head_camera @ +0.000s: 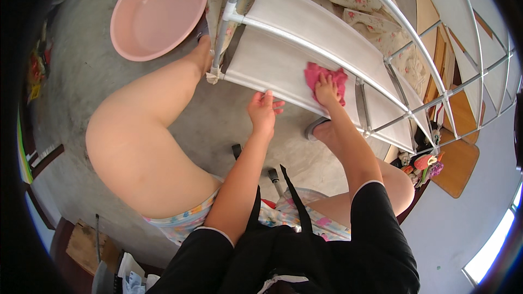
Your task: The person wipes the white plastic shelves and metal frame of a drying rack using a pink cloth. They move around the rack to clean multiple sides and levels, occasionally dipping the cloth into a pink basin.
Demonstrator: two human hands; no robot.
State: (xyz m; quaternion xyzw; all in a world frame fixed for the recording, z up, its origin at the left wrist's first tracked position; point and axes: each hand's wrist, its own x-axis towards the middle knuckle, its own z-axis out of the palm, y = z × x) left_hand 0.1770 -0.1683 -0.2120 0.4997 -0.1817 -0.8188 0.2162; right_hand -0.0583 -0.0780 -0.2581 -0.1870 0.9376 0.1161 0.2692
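A pink cloth point(311, 74) lies crumpled under my right hand point(327, 90), which presses it with spread fingers against a white fabric shelf point(273, 55). The shelf belongs to a frame of white and grey tubes point(322, 45) standing in front of me. At the shelf's near tube point(245, 83), my left hand point(264, 110) has its thumb and fingertips on or right beside the edge. Its other fingers are spread, and nothing is in its palm. Whether the left hand bears on the tube I cannot tell.
A pink plastic basin point(159, 12) sits on the concrete floor point(73, 90) at the upper left. Floral fabric point(367, 20) lies bunched behind the rack. Wooden boards point(457, 163) and small coloured items point(425, 163) are at the right. Chair casters point(273, 174) show below me.
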